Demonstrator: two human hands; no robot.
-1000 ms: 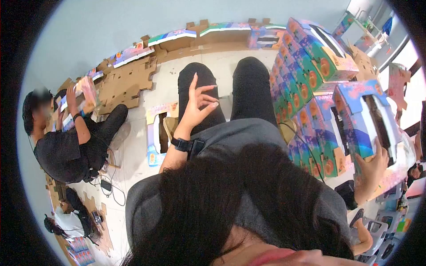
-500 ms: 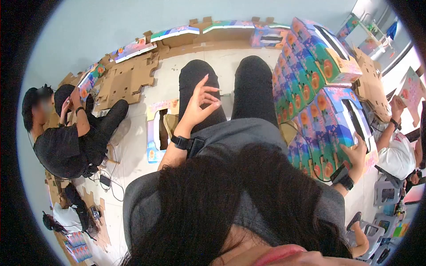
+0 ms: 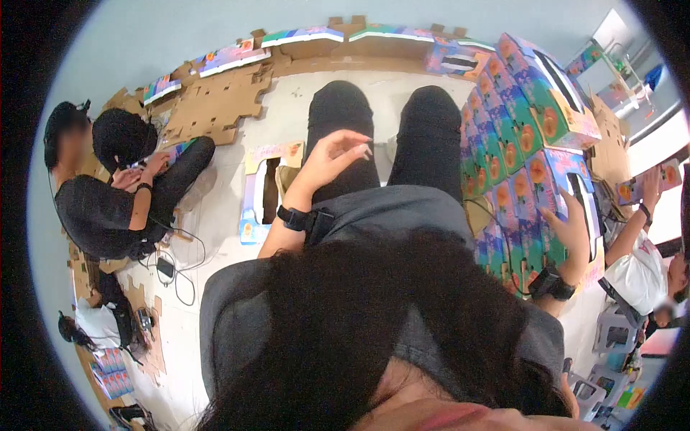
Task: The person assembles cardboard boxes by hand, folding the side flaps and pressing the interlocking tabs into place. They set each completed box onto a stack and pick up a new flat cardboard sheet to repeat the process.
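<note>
L hand (image 3: 336,159) over black-trousered L leg (image 3: 341,122), fingers loosely curled, not closed. R hand (image 3: 570,228) at tall stack of purple/green peach-print cardboard boxes (image 3: 521,169), R of legs, fingers spread, contact unclear. Farther: flat brown cardboard sheets (image 3: 215,108) nr wall.

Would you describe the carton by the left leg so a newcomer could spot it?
Beside the wearer's left leg, on the pale floor, lies a printed carton with a long dark opening. Unlike the stacked cartons on the right, it lies alone.
</note>
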